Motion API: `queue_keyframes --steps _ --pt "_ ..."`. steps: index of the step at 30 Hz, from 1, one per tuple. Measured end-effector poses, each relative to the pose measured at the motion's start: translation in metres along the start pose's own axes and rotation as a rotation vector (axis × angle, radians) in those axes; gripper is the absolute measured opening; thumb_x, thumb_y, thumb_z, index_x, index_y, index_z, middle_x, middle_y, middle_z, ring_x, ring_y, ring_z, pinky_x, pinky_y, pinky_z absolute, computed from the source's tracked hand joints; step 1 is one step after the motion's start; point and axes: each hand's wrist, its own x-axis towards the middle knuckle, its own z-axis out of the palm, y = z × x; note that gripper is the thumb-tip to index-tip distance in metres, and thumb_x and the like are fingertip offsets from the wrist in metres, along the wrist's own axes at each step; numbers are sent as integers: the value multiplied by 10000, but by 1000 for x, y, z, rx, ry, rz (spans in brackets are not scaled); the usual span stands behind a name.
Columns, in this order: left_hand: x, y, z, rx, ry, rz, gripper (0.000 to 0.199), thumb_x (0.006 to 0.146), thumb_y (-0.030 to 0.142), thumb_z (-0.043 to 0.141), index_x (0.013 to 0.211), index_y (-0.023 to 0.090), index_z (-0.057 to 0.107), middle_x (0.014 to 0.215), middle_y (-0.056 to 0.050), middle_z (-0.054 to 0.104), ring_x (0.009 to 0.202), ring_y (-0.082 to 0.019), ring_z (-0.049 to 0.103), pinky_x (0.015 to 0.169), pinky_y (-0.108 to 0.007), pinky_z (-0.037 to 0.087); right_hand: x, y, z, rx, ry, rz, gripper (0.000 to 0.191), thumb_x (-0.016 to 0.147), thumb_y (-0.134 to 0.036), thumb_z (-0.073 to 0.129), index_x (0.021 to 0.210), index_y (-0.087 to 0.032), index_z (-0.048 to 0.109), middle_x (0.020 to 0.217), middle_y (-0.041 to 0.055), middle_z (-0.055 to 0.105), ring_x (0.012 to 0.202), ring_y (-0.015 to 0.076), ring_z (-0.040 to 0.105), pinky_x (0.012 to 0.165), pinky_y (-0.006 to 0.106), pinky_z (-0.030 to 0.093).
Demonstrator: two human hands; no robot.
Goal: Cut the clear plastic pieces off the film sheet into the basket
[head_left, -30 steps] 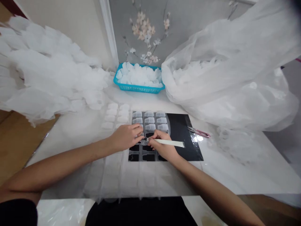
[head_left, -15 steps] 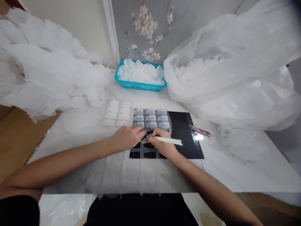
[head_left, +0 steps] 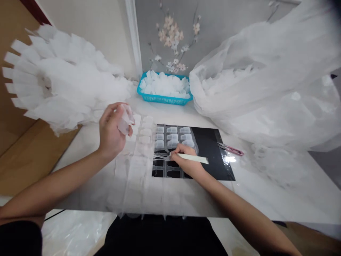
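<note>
- Head view is looking down on a glossy white tabletop (head_left: 269,199), with both bare forearms reaching across it.
- Left hand (head_left: 110,131) is raised above the sheet, its fingers curling around a small translucent white moulded plastic piece (head_left: 125,119); the piece is sitting between fingers and thumb, partly sticking out past the fingertips.
- Right hand (head_left: 185,160) is closed around a slim cream-coloured handled tool (head_left: 193,158), whose tip is pointing left, out past the fingers; the tip's exact form is too small to tell.
- That tip is lying at or just over a translucent plastic sheet of moulded cells (head_left: 144,177), close to the row where the white-filled cells (head_left: 172,137) are giving way to emptier dark openings.
- Sheet is lying across a flat black mat (head_left: 213,160), and the right hand is resting on it.
- Pink-handled scissors (head_left: 230,149) are lying on the mat's far right corner, well apart from both hands.
- Turquoise plastic basket (head_left: 160,101) is standing beyond the sheet, heaped with white plastic pieces (head_left: 165,87).
- Large clear plastic bag (head_left: 266,103) is bulging to the right of the basket, and a fringed mound of white cut plastic strips (head_left: 64,78) is sitting to the left, just beyond the left hand.
</note>
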Motion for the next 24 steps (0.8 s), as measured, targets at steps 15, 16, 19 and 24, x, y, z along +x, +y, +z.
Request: queue_keyframes --steps 15,16,19,24 --pt "-26 46 104 -193 -483 -582 277 886 465 626 964 206 685 883 -40 699 766 -150 664 667 -243 555 17 -97 -74 39 199 -585 589 766 -270 791 1317 -341 596 1301 29 651 1040 230 684 913 374 577" --pt "-25 49 109 -212 -477 -586 308 882 484 628 972 197 689 890 -48 702 787 -153 667 690 -242 551 18 -99 -77 62 228 -595 523 787 -265 773 1282 -337 620 1267 21 673 1025 220 691 887 365 590" --pt "-22 55 119 -283 -422 -644 404 863 540 629 997 163 682 794 -43 685 726 -143 660 699 -247 542 23 -103 -86 132 305 -611 418 794 -244 763 1192 -319 658 1183 2 715 999 202 703 803 337 618" --pt "-18 58 126 -443 -232 -761 401 866 533 633 984 150 650 824 -47 704 678 -138 671 630 -232 533 24 -101 -103 12 293 -761 453 816 -177 725 1234 -309 615 1271 22 670 1182 236 625 928 414 579"
